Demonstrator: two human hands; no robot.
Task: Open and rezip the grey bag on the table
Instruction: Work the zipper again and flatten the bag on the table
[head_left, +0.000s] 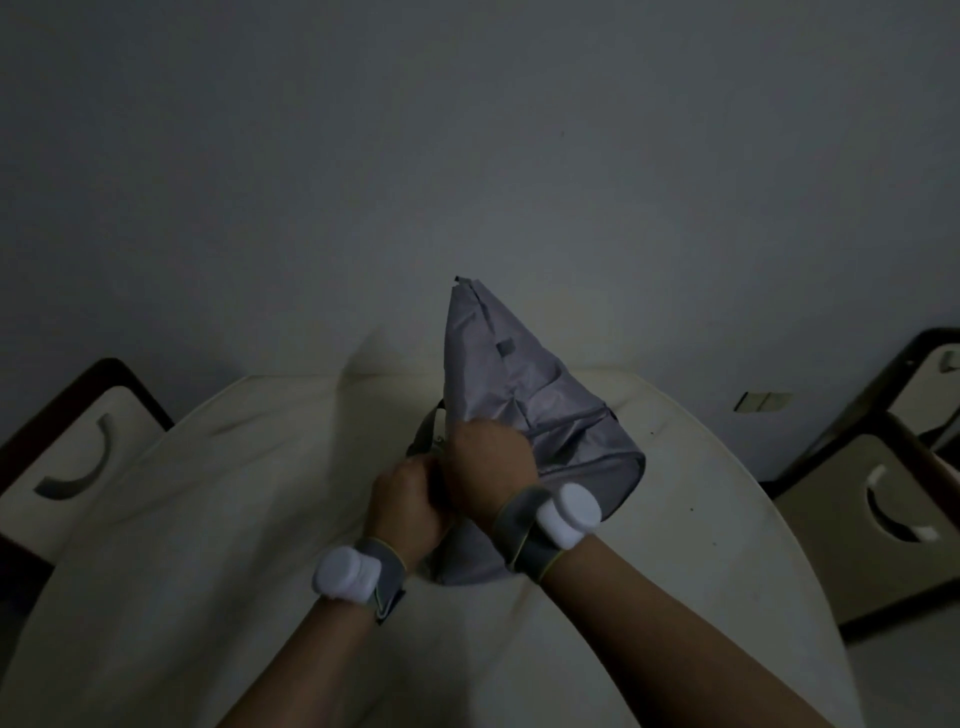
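Grey bag (524, 395) standing up from the surface (208, 493), long axis running away from both hands, peak pointing at the far wall.

The bag's near, wide end is sitting directly under and between the hands, tapering upward and away to a narrow tip beyond them. Left hand (410, 501) is curling closed on the bag's near-left edge, beside a dark strap (428, 431). Right hand (485, 462) is lying over the fabric just right of it, fingers bent down out of sight, so what they are pinching, zip pull or cloth, cannot be told. Both hands are touching each other, equally near. Judging from this, any zip travel will likely be running along that axis, away from the body. Chairs (862, 509) are flanking the surface, well apart.
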